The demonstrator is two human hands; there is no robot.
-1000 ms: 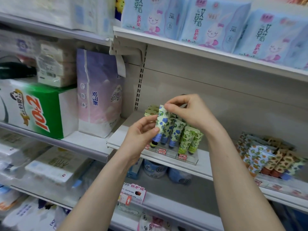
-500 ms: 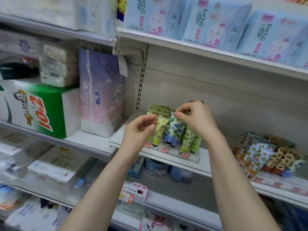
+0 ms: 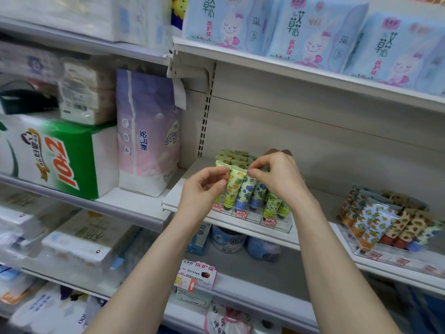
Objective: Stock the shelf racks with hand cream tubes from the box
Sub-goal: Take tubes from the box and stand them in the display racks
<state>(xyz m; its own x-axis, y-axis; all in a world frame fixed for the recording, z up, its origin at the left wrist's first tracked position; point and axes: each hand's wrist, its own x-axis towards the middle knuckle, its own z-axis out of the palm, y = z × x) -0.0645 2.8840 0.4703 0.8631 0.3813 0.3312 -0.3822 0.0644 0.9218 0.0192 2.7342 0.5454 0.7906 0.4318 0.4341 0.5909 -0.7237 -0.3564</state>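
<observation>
White metal shelf (image 3: 192, 189) carries two clear racks. The clear rack (image 3: 279, 225) at its front edge holds hand cream tubes upright, caps down, in lanes. The second rack (image 3: 356, 247), well apart, holds orange-print tubes (image 3: 370, 225). Right grip (image 3: 277, 177) pinches the crimped top of the front blue-flower tube (image 3: 245, 194). Left grip (image 3: 202, 189), fingers curled, touches the yellow-print tube (image 3: 232, 189); whether it holds the tube cannot be told.

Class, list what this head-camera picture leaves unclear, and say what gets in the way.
The box of tubes: outside the head view.
Top of the blue-flowered tube: covered by the right hand pinching it.
Contact of the left hand with the yellow tube: grip or mere touch, its fingers hide it.
The price tags: too small to read.
The rack of orange-patterned tubes: blurred near the edge.
</observation>
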